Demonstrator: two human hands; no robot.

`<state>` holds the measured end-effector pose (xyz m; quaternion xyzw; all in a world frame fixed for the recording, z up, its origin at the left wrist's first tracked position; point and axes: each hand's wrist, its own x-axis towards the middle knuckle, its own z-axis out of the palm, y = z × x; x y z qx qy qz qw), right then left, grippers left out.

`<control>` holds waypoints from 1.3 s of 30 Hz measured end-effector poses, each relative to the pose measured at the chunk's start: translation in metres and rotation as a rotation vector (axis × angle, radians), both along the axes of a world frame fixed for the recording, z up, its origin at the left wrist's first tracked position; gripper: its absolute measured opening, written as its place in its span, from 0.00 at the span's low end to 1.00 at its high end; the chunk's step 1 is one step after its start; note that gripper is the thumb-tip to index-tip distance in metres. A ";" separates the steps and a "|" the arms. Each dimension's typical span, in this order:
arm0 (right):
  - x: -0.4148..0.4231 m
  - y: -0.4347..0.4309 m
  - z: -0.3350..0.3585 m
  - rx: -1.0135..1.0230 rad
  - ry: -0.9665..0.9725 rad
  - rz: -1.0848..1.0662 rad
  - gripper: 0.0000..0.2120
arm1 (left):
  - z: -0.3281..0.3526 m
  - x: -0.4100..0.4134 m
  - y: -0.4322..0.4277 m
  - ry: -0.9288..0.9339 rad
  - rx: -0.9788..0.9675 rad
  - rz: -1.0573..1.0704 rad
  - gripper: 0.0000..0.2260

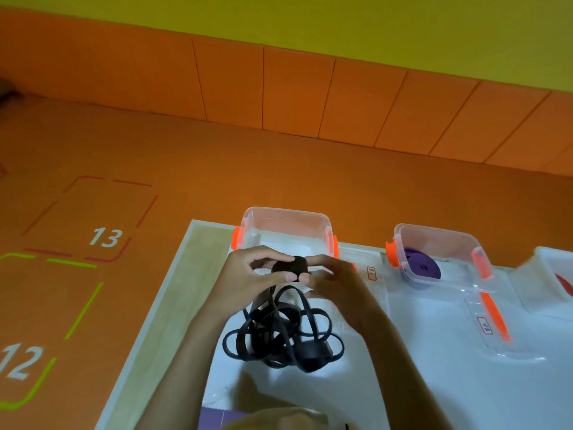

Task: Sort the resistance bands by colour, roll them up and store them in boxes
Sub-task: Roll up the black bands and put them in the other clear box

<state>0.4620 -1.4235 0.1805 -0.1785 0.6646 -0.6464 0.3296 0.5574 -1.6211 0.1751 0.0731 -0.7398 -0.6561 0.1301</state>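
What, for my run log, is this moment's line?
step: rolling black band | left hand: pinches it | right hand: pinches it | purple bands: boxed

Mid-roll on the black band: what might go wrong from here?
The black roll trails into the tangled black pile below; pulling may drag or knot it.
The left hand and right hand only pinch it, so it may spring loose.
Wrong-box risk: purple box sits near empty box.

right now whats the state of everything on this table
black band roll, partly wound, tail hanging
left grip, pinches the roll
right grip, pinches the roll
loose black bands, tangled in a heap
clear box, lid off
purple bands, rolled, inside second box
second box, lid off
lid, lying flat
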 end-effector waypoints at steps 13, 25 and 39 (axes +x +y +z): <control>0.003 -0.003 0.018 -0.276 0.023 0.000 0.15 | 0.034 0.008 0.010 0.232 0.105 0.055 0.11; 0.008 0.005 0.049 -0.148 0.321 0.019 0.17 | 0.038 0.019 0.026 0.240 0.143 0.120 0.13; 0.013 0.004 0.034 -0.056 0.199 -0.021 0.09 | 0.020 0.020 0.020 0.120 0.106 0.066 0.15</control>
